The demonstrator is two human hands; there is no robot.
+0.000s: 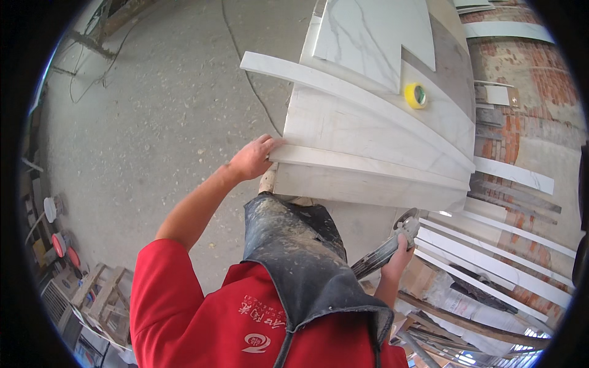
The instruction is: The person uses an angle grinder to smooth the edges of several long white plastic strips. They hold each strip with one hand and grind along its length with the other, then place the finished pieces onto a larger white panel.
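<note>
Curved marble strips (pixel 368 168), white, stacked on the worktop (pixel 343 122), long axis running left to right and bowing away from me. My left hand (pixel 253 158) rests on their near left end, fingers (pixel 270 142) flat and together on the edge. My right hand (pixel 399 254), lower right, is clamped round a dusty power tool (pixel 386 245); its head is half hidden under the slab. Yellow tape roll (pixel 415 95) sits further back.

My left hand (pixel 253 158) reaches forward on a nearly straight arm, fingers flat; my right hand (pixel 399 256) hangs low, fist clenched.
</note>
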